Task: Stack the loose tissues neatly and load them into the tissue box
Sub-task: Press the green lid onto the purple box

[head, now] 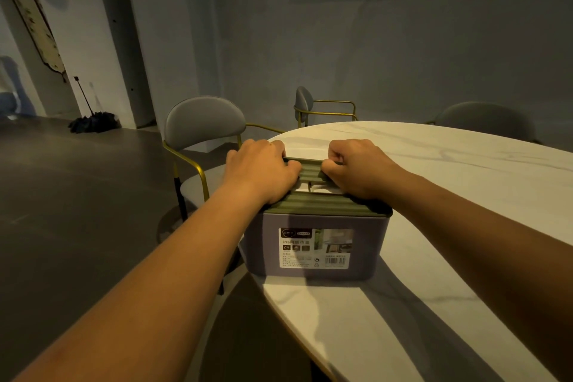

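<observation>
Green ribbed lid (310, 205) tops the grey tissue box (316, 245) at the marble table's (434, 180) near left edge. The left hand (260, 167) and right hand (356, 167) both grip the lid, fingers curled.

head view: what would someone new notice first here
Two bare arms reach to the centre, where the left hand and right hand grip the ribbed green lid of a grey tissue box. The box stands at the left edge of a white marble table, label facing the camera.
</observation>
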Motion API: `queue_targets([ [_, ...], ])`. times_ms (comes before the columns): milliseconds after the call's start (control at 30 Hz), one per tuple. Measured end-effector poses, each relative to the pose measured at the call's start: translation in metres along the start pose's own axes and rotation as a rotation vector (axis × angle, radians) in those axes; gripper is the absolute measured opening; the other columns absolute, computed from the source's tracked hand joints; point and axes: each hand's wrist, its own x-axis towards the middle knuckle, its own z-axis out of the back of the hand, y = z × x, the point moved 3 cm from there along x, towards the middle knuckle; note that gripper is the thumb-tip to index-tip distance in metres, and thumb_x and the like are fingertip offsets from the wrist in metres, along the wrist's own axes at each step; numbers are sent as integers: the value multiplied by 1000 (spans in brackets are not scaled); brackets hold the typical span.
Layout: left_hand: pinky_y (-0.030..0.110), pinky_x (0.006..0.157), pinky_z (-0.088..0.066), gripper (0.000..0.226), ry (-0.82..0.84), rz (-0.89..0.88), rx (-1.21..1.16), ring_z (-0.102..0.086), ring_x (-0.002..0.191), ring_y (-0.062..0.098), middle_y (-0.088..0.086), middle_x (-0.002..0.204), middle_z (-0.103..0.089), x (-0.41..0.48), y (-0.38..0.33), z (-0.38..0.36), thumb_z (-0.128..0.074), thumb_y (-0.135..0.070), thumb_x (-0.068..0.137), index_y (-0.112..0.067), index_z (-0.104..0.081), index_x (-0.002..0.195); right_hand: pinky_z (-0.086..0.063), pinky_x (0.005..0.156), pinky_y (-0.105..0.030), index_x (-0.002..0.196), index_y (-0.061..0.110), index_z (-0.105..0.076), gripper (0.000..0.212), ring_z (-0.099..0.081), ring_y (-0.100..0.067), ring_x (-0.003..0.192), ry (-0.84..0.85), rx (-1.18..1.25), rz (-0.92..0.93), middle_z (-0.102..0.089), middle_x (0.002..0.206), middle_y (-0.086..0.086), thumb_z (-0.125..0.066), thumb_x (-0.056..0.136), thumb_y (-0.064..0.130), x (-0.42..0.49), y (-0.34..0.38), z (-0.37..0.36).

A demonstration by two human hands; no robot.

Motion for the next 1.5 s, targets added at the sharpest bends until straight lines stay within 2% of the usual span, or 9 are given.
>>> queue_targets([
  [433,42,93,-42,24,30,41,-138,-43,110,26,9,119,-47,0,4,-4,-42,-24,97,-9,-50,115,-36,65,-26,77,21,-39,22,-40,-13,72,25,63,40,-49,87,-4,-48,97,25,-2,0,-3],
  [600,28,63,-35,20,181,59,-209,-47,80,15,9,109,-53,0,6,-9,-34,-24,100,-13,-41,115,-45,74,-36,104,16,-42,18,-49,-17,79,174,99,14,-56,95,-9,-40,100,34,-1,-2,-7],
  [733,36,105,-32,48,333,-25,-51,-37,131,25,11,149,-35,3,2,-13,-25,-36,103,-13,-27,146,-37,99,-38,132,17,-40,41,-43,-22,115,199,-127,83,-46,132,-8,-34,100,42,3,1,-9],
  [900,37,114,-20,54,431,-57,-11,-20,143,24,9,157,-20,7,1,-13,-22,-38,104,-11,-18,150,-15,115,-37,148,19,-25,52,-19,-22,142,328,-246,160,-25,155,-3,-24,102,41,1,7,-8],
  [1100,30,100,-30,43,384,-24,-136,-38,130,25,11,148,-38,4,5,-11,-26,-29,103,-11,-38,141,-27,109,-32,141,13,-40,44,-35,-23,134,409,-42,117,-39,147,-4,-27,104,33,-1,6,-8],
  [1167,28,82,-36,36,335,6,-293,-48,111,26,15,132,-51,4,8,-11,-29,-17,102,-8,-48,131,-34,103,-29,131,18,-52,34,-41,-20,129,310,177,88,-44,142,1,-35,102,18,1,-1,-8],
  [1267,25,55,-39,43,221,196,-660,-52,77,18,12,115,-54,4,21,-13,-40,-9,97,-22,-43,138,-48,76,-16,130,29,-51,51,-49,-12,108,73,539,-50,-39,137,3,-45,91,-4,2,-17,-7],
  [1333,21,54,-42,51,141,314,-793,-55,79,17,9,119,-51,5,33,-12,-49,-9,95,-21,-35,143,-52,63,-17,137,32,-41,60,-55,-14,90,26,730,-148,-39,125,2,-50,91,-5,4,-26,-11],
  [1500,23,58,-50,62,163,524,-1095,-58,77,15,7,120,-53,5,55,-22,-58,-16,93,-13,-28,147,-42,104,-43,133,19,-43,46,-52,-23,112,166,922,-265,-50,120,-6,-60,90,22,10,-38,-29],
])
